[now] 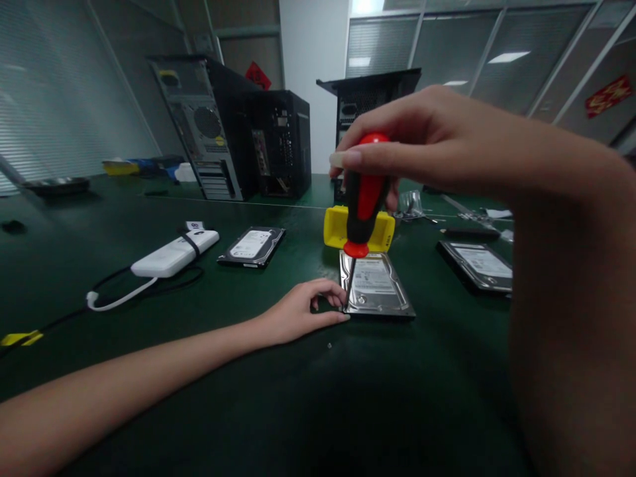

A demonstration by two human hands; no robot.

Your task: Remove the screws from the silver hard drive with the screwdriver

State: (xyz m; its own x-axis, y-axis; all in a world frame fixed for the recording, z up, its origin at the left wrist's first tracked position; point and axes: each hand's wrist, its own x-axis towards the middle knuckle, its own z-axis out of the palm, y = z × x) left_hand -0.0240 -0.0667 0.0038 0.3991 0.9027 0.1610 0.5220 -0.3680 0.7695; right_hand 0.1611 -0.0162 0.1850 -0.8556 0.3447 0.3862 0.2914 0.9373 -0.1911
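Observation:
My right hand [412,142] is wrapped round the handle of a red and black screwdriver [366,199]. The thin shaft points down, its tip at the near left corner of a hard drive [372,285] that lies flat, label up. At that same corner, my left hand [303,308] rests on the table with curled fingers and thumb closed on the drive's left edge. Right behind the drive sits a yellow plastic tray [335,226], partly hidden by the screwdriver. A tiny screw-like piece [328,345] lies on the table nearer to me.
A second hard drive [252,247] lies to the left, another [477,265] to the right beside my forearm. Further left is a white power strip [176,253] with cables. Computer cases [203,129] stand at the back of the green table [278,411]. Small loose parts lie back right.

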